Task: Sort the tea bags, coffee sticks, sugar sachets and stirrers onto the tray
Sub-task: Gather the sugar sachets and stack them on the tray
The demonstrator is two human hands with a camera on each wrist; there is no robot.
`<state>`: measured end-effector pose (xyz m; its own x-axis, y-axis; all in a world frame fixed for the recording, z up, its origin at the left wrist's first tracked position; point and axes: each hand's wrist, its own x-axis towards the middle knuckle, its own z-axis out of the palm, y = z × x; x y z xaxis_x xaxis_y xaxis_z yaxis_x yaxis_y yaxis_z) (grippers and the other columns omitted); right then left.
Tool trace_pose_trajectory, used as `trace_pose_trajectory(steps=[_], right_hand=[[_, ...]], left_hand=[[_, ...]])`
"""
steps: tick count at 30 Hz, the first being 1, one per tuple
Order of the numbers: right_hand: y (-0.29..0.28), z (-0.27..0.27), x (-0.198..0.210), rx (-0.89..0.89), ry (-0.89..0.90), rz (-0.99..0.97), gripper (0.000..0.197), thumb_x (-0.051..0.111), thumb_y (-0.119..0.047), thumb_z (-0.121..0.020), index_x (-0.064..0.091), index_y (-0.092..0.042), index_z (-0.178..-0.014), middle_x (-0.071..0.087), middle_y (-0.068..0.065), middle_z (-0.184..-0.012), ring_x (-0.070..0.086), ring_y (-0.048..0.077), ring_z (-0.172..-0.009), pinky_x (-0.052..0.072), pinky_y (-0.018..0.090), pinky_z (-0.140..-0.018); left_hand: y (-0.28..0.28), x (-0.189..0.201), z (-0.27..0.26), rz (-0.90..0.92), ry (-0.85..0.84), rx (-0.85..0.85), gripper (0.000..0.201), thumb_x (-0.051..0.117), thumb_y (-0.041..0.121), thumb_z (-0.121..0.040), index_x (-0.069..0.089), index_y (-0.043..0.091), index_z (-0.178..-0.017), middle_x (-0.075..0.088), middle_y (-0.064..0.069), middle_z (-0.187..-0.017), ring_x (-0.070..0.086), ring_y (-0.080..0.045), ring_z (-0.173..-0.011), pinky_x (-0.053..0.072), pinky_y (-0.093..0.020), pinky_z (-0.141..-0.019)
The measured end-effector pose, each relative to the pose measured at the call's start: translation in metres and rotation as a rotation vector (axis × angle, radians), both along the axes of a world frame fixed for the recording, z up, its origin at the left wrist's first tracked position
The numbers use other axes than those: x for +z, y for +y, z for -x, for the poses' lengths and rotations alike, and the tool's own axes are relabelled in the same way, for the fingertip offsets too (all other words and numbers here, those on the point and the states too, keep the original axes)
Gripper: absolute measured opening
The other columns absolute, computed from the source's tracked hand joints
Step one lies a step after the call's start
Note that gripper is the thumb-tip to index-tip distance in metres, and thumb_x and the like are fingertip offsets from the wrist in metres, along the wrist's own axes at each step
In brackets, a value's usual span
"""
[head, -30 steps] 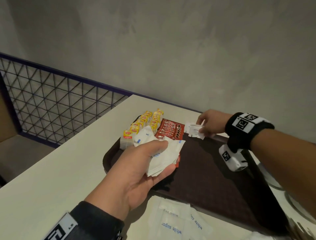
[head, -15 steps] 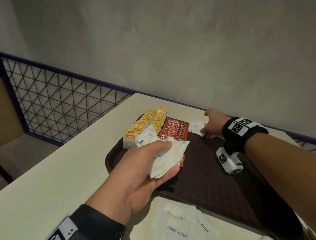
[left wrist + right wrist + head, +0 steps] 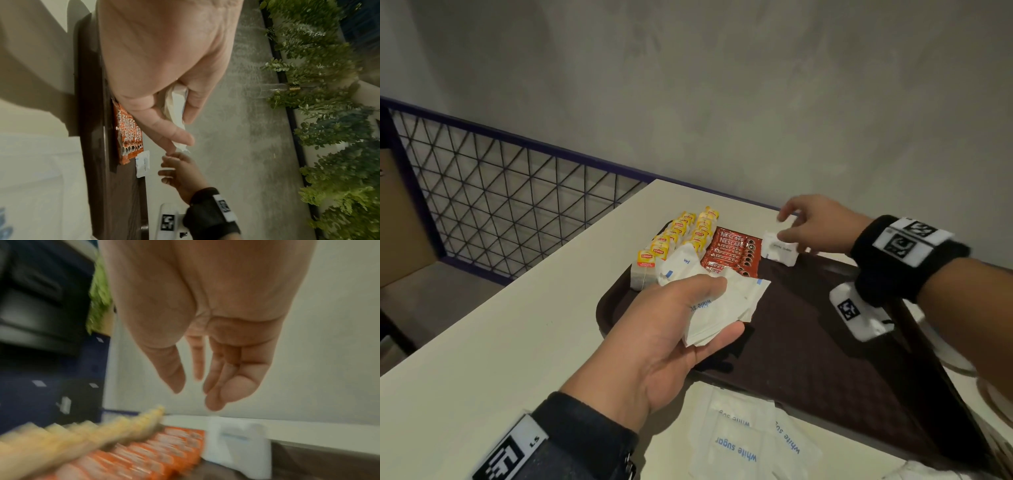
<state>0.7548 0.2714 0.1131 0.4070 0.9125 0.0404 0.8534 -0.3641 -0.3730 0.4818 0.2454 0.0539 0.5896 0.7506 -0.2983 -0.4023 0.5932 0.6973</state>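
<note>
At the far end of the tray (image 3: 808,359), the tea bags (image 3: 674,236) stand in two rows, the coffee sticks (image 3: 732,253) lie overlapped just to their right, and one sugar sachet (image 3: 780,251) lies just right of the sticks, by the far rim. Above that sachet the right hand (image 3: 815,222) hovers with fingers loosely spread and holding nothing; from the head view a fingertip may be brushing the sachet's edge, but the blurred wrist view shows a gap, so I read it as released. Nearer, the left hand (image 3: 671,329) grips a fanned stack (image 3: 719,305) of sachets between thumb and fingers, above the tray's near left part. More loose sachets (image 3: 743,442) lie on the table (image 3: 500,325) in front of the tray. No stirrers show.

Risks from here, as I judge them: the stack is fanned and held at one end, so a slack thumb could let the thin packets slide out and scatter over the sticks. Drawing one packet off with the right hand could drag a second along. Laid too near the sticks, a sachet could overlap them and muddle the groups. Reaching over, the wrist camera hanging under the right arm could clip the upright tea bags.
</note>
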Motion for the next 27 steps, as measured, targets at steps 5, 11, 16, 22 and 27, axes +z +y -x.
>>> trace_pose_trajectory(steps=[5,11,16,22,27], right_hand=[[-0.044,0.069,0.027,0.266,0.627,0.28,0.041,0.077,-0.045,-0.083,0.073,-0.008,-0.098,0.067,0.018,-0.091,0.067,0.028,-0.08,0.049,0.039,-0.075],[-0.058,0.079,0.016,0.282,0.643,0.278,0.031,0.072,-0.012,-0.091,0.058,0.014,-0.101,0.061,0.026,-0.094,0.066,0.021,-0.075,0.05,0.029,-0.064],[-0.055,0.085,0.018,0.149,0.855,0.025,0.017,0.059,0.003,-0.092,0.058,-0.009,-0.104,0.065,0.037,-0.108,0.066,0.032,-0.083,0.056,0.034,-0.064],[-0.038,0.06,0.023,0.045,0.71,-0.14,0.02,0.058,0.008,-0.086,0.066,-0.003,-0.1,0.066,0.026,-0.104,0.064,0.028,-0.087,0.055,0.039,-0.078],[-0.013,0.01,0.014,0.015,0.074,-0.007,0.028,0.073,-0.001,-0.084,0.07,-0.013,-0.109,0.071,0.009,-0.1,0.065,0.02,-0.08,0.053,0.029,-0.068]], left_hand=[[-0.002,0.001,0.001,-0.009,-0.017,0.023,0.038,0.079,0.004,-0.084,0.069,0.016,-0.118,0.082,-0.009,-0.094,0.08,-0.022,-0.079,0.061,-0.031,-0.053],[-0.003,0.006,0.003,-0.03,-0.032,-0.008,0.038,0.078,0.007,-0.086,0.068,0.018,-0.121,0.081,-0.009,-0.099,0.08,-0.024,-0.082,0.06,-0.03,-0.054],[-0.004,0.006,0.003,-0.064,-0.012,-0.073,0.038,0.075,0.007,-0.089,0.067,0.017,-0.125,0.08,-0.013,-0.101,0.08,-0.029,-0.086,0.061,-0.03,-0.056],[-0.003,0.007,0.003,-0.024,-0.036,-0.055,0.041,0.076,0.005,-0.087,0.063,0.016,-0.124,0.08,-0.016,-0.094,0.08,-0.033,-0.081,0.061,-0.031,-0.052],[0.0,0.005,0.005,0.021,-0.038,-0.034,0.044,0.077,0.006,-0.087,0.064,0.014,-0.128,0.08,-0.018,-0.1,0.079,-0.035,-0.086,0.06,-0.03,-0.051]])
